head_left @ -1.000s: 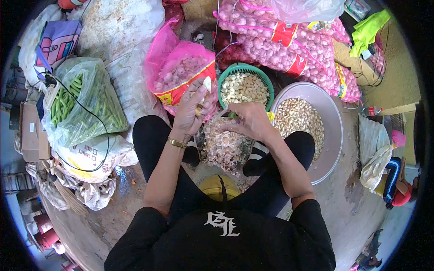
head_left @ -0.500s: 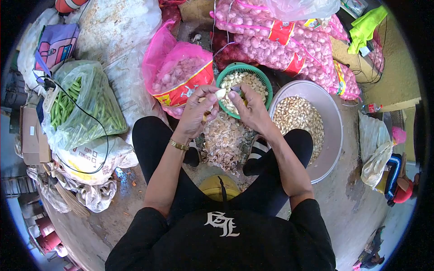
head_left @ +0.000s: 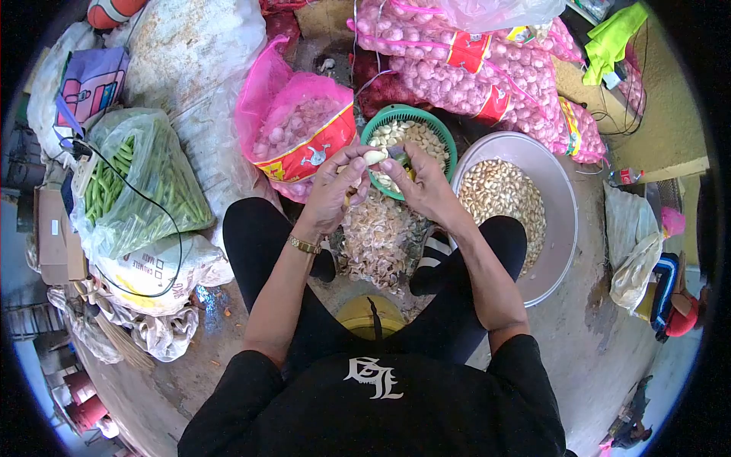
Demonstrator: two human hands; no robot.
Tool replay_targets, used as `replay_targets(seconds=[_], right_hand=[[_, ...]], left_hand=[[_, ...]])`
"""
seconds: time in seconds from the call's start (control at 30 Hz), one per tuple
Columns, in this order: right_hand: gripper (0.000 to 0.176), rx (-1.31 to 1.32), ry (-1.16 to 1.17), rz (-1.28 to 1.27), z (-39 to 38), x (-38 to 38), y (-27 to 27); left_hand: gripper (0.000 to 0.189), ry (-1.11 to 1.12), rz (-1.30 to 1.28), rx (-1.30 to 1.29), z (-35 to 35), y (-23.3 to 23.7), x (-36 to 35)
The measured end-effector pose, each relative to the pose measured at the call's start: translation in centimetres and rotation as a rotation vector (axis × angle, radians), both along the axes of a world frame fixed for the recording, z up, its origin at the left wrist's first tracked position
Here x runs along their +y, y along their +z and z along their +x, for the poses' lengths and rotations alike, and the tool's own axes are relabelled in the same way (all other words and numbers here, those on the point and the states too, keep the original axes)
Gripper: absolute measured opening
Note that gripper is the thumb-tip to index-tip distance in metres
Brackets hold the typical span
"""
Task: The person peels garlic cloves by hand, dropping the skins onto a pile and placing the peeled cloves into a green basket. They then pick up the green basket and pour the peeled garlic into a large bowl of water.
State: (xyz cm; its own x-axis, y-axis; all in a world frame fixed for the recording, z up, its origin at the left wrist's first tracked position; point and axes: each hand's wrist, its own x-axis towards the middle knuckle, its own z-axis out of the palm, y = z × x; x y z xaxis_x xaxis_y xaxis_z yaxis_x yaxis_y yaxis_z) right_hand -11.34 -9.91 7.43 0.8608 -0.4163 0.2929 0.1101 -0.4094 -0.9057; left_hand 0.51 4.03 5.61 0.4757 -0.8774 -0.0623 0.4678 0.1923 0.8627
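Between the fingertips of my left hand (head_left: 333, 187) is a pale garlic clove (head_left: 374, 158), held over the near left edge of a green basket (head_left: 452, 152). My right hand (head_left: 423, 183) is closed on a small tool with a yellowish part, mostly hidden by the fingers; its thumb is close to the clove. Pale cloves (head_left: 426, 140) fill the basket. Below the hands lies a heap of papery peels (head_left: 375, 236). To the right, a large pale basin (head_left: 563, 228) holds many brownish unpeeled cloves (head_left: 502, 198).
An open pink net bag (head_left: 263, 84) of garlic stands left of the basket. Stacked garlic sacks (head_left: 434, 76) lie behind. At the left is a plastic bag of green pods (head_left: 145, 175). A yellow stool (head_left: 365, 316) shows between the legs.
The clove has tilted slightly between my left fingertips, and both hands have shifted very little. The surroundings sit slightly differently in view.
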Motion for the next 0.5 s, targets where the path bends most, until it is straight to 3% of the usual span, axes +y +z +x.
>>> replay_targets(seconds=[0.5], right_hand=[[0.029,0.107,0.003,-0.164,-0.18,-0.36,0.00]], left_hand=[[0.030,-0.080,0.010,0.073,-0.21,-0.69,-0.10]])
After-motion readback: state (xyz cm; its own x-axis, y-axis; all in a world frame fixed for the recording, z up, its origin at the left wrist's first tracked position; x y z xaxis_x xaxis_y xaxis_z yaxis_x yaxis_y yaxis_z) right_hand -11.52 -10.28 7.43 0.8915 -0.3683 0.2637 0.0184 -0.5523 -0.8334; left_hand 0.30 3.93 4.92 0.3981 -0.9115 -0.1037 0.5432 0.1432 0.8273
